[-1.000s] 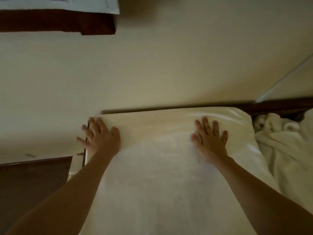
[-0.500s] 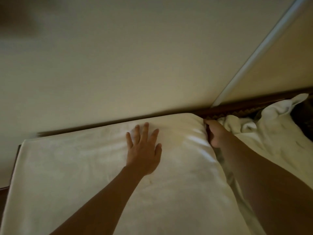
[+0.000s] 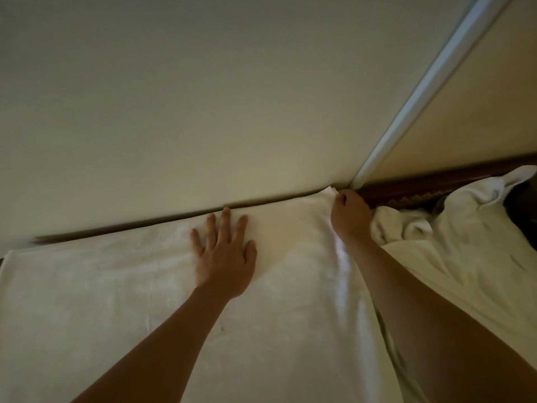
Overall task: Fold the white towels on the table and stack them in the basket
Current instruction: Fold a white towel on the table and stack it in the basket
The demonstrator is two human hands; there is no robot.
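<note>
White towel (image 3: 122,301) spread flat on the table, left hand (image 3: 225,261) pressed on it palm down with fingers splayed, right hand (image 3: 350,216) pinching its far right corner (against the wall), crumpled towels (image 3: 453,245) heaped just beside on the right

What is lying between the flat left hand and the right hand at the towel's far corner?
In the head view, only the spread towel lies between the left hand and the right hand; nothing else rests there.

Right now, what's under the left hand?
The left hand lies flat on the spread white towel. The table beneath is covered, apart from a dark edge behind.
</note>
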